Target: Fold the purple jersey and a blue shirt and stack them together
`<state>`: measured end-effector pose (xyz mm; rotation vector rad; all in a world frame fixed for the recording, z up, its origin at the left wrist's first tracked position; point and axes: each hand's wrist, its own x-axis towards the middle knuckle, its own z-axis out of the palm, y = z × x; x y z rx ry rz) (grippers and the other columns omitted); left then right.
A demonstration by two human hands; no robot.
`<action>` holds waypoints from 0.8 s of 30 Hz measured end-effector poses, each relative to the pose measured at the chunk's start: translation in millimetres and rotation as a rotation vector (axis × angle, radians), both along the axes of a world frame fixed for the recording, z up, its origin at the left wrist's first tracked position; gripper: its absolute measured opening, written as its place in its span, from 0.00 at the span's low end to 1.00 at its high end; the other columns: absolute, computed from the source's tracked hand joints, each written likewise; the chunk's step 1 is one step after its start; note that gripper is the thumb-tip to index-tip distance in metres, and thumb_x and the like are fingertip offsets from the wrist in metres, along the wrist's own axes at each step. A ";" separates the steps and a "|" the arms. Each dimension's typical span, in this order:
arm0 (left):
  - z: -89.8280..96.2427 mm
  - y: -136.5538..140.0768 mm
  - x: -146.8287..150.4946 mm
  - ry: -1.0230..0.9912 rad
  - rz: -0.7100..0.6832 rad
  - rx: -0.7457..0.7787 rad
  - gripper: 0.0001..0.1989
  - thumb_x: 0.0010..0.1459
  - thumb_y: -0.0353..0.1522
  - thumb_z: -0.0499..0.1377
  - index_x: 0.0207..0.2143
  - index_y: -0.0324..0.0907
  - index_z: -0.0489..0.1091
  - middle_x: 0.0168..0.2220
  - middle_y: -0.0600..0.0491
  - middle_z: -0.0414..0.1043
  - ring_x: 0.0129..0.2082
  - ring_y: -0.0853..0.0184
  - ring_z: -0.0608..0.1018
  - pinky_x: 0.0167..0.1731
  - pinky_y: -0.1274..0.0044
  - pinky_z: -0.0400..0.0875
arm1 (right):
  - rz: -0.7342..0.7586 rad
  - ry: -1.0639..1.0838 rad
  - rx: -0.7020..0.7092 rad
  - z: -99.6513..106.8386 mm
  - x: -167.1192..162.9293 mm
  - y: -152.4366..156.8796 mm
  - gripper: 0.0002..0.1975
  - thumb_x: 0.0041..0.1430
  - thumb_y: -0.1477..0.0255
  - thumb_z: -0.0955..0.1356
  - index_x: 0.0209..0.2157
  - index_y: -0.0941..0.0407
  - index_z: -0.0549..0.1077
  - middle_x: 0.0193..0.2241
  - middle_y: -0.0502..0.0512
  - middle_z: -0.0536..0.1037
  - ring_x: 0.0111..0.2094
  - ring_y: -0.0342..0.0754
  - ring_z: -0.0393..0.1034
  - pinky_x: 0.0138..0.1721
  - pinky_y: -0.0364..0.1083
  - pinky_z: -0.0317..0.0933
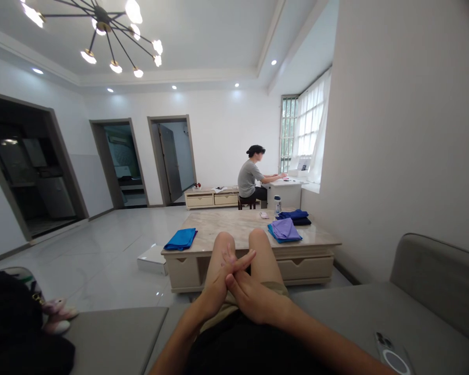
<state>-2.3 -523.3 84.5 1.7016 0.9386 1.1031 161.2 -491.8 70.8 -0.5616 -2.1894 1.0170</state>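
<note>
- The left hand [214, 284] and the right hand [254, 297] are clasped together over the person's lap, fingers interlaced, and hold no object.
- Left grip: fingers bent around the right hand, pressed against it. Right grip: fingers stretched out and threaded through the left ones, their tips pointing up and left.
- The joined hands sit just above the bare knees [242, 245], which rise in front of them; both forearms run back toward the camera across khaki shorts [222, 312] and a black shirt.
- The person sits on a grey sofa [336, 317]; a phone [393, 354] lies face down on the cushion to the right, well apart from the hands.
- To the far left on the sofa sits a black bag [11, 323] with a pink plush charm [57, 312].
- Beyond the knees stands a low marble tabletop [234, 224] with drawers under it.
- On its left edge lies a folded blue cloth [181, 239]; on its right a folded purple cloth [284, 229] lies on a lighter blue one, with a dark blue stack [295, 216] just behind.
- A small pink item [264, 214] and a bottle [277, 204] stand near the far edge.
- A flat white box [152, 259] rests on the floor beside the left end.
- Farther back another person [252, 177] in a grey shirt sits at a white desk [287, 188] by the window.
</note>
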 end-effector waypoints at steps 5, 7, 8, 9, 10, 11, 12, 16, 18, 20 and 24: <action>-3.1 -4.2 18.9 -0.153 0.066 0.075 0.38 0.77 0.56 0.41 0.74 0.48 0.69 0.79 0.51 0.59 0.76 0.46 0.66 0.80 0.51 0.48 | -0.019 0.019 0.221 9.5 -2.4 -7.9 0.44 0.81 0.46 0.54 0.81 0.64 0.50 0.79 0.71 0.55 0.81 0.63 0.44 0.81 0.69 0.36; -1.8 -6.5 20.9 -0.111 0.093 0.133 0.38 0.78 0.54 0.36 0.76 0.48 0.66 0.79 0.51 0.58 0.78 0.48 0.64 0.80 0.53 0.47 | -0.024 0.024 0.294 13.2 0.9 -5.8 0.45 0.80 0.44 0.52 0.81 0.64 0.53 0.78 0.70 0.58 0.80 0.63 0.48 0.81 0.67 0.40; 0.4 -7.3 19.0 -0.060 0.133 0.177 0.38 0.79 0.52 0.36 0.77 0.47 0.63 0.80 0.51 0.57 0.79 0.49 0.62 0.80 0.54 0.47 | -0.052 0.034 0.327 15.1 3.7 -3.0 0.46 0.79 0.43 0.53 0.80 0.63 0.54 0.78 0.70 0.59 0.80 0.64 0.49 0.80 0.66 0.41; 3.7 -7.6 15.0 0.015 0.206 0.236 0.37 0.79 0.52 0.37 0.78 0.47 0.61 0.80 0.50 0.55 0.80 0.50 0.60 0.80 0.55 0.47 | -0.105 0.042 0.360 17.3 7.2 1.0 0.46 0.78 0.42 0.55 0.80 0.63 0.54 0.78 0.69 0.59 0.80 0.66 0.49 0.80 0.67 0.42; 7.8 -7.6 8.9 0.103 0.311 0.308 0.36 0.79 0.52 0.41 0.79 0.46 0.60 0.81 0.48 0.55 0.80 0.50 0.58 0.80 0.55 0.48 | -0.181 0.043 0.395 19.8 11.7 6.3 0.47 0.77 0.41 0.57 0.80 0.63 0.55 0.78 0.70 0.59 0.80 0.68 0.48 0.79 0.68 0.43; 12.3 -7.2 1.3 0.196 0.432 0.384 0.36 0.78 0.52 0.45 0.78 0.44 0.61 0.80 0.46 0.56 0.80 0.49 0.58 0.80 0.55 0.49 | -0.268 0.033 0.431 22.6 16.9 12.6 0.47 0.77 0.42 0.58 0.79 0.63 0.58 0.77 0.71 0.60 0.79 0.70 0.48 0.79 0.69 0.43; 16.7 -6.6 -7.0 0.283 0.552 0.456 0.34 0.77 0.51 0.48 0.75 0.43 0.65 0.78 0.43 0.61 0.78 0.48 0.60 0.78 0.55 0.52 | -0.351 0.012 0.468 25.1 22.6 19.5 0.44 0.77 0.43 0.59 0.76 0.64 0.62 0.76 0.73 0.63 0.78 0.71 0.49 0.78 0.70 0.44; 25.6 -5.6 -32.4 0.461 0.869 0.610 0.24 0.76 0.46 0.48 0.38 0.45 0.79 0.47 0.41 0.79 0.52 0.50 0.77 0.60 0.56 0.69 | -0.588 -0.063 0.577 26.2 42.0 44.6 0.27 0.80 0.55 0.56 0.48 0.56 0.80 0.54 0.71 0.77 0.59 0.66 0.66 0.65 0.67 0.59; 23.3 -6.2 -33.5 0.462 0.903 0.646 0.26 0.76 0.44 0.49 0.26 0.46 0.71 0.33 0.46 0.74 0.40 0.55 0.74 0.49 0.62 0.68 | -0.655 -0.039 0.584 19.5 45.1 51.8 0.25 0.80 0.58 0.55 0.37 0.53 0.76 0.43 0.65 0.76 0.48 0.61 0.67 0.57 0.63 0.61; 18.3 -6.4 -28.1 0.380 0.852 0.659 0.27 0.76 0.44 0.51 0.21 0.46 0.65 0.24 0.50 0.68 0.31 0.59 0.70 0.42 0.67 0.64 | -0.639 0.017 0.569 11.3 44.0 54.9 0.27 0.81 0.59 0.54 0.29 0.52 0.70 0.34 0.58 0.75 0.40 0.55 0.65 0.53 0.59 0.59; 8.4 -4.8 -14.5 0.072 0.728 0.553 0.30 0.71 0.48 0.61 0.18 0.46 0.61 0.17 0.55 0.58 0.21 0.67 0.60 0.30 0.71 0.53 | -0.554 0.246 0.480 3.4 37.6 53.0 0.32 0.80 0.57 0.57 0.19 0.50 0.56 0.18 0.47 0.58 0.26 0.47 0.51 0.46 0.54 0.58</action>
